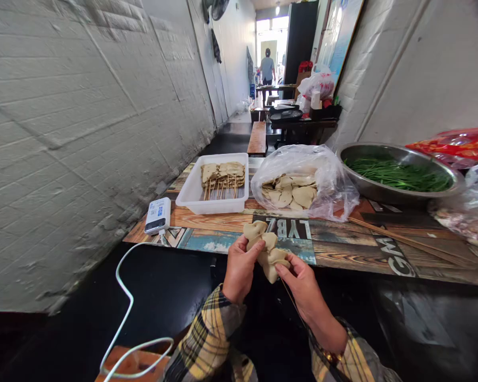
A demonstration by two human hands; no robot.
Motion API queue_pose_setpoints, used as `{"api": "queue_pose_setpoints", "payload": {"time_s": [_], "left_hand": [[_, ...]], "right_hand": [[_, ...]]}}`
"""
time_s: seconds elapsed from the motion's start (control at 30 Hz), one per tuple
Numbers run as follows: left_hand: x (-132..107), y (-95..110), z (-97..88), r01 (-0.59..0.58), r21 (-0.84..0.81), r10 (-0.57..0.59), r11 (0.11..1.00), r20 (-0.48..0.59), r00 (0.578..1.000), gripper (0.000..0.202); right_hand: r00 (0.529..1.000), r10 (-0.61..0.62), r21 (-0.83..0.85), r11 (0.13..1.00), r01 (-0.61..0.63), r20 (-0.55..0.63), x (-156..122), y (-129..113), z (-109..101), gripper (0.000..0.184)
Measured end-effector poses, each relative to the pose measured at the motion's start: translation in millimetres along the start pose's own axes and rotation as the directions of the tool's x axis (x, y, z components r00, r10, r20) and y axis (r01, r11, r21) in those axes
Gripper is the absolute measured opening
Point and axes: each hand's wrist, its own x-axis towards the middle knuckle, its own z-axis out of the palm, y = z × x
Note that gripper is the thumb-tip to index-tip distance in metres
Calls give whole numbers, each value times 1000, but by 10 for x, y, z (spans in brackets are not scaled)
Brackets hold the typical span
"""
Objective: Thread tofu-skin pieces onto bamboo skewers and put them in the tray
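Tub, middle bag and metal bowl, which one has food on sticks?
The white tub, at the left: sticks jut from its stacked pieces. The clear bag beside it shows loose pieces; the metal bowl holds long green stalks.

Left of the frame's centre, a white power bank (156, 216) lies on the wood-patterned table (211, 219), with 1 white cable (124, 286) plugged in and looping down to the bottom edge. Toward the right, a metal basin (382, 192) holds long green leaves (402, 172); a red package (458, 143) is near it at the right edge. At upper centre, 1 person (267, 69) stands near a bright doorway (282, 40), above a wooden bench (257, 137). A white wall (83, 132) fills the upper left.
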Motion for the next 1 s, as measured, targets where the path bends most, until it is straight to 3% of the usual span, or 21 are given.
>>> {"api": "queue_pose_setpoints", "payload": {"time_s": [0.27,0.43,0.67,0.83,1.0], "left_hand": [[124,91,-39,-16,-98,11,995,-49,999,41],[138,142,-6,27,-156,-24,987,24,999,43],[144,182,4,57,-159,-41,986,97,994,44],[164,151,18,42,-224,-23,974,87,996,38],[133,116,31,85,-315,-37,945,155,987,37]], "right_hand": [[990,118,-167,980,-105,73,-91,39,-120,40],[1000,15,-259,966,-12,7,-48,-22,-97,41],[999,-54,-274,960,53,3,67,-55,-51,39],[998,-53,-250,967,46,-23,71,-22,-15,38],[999,-22,-199,980,16,-29,65,-19,10,37]]}}
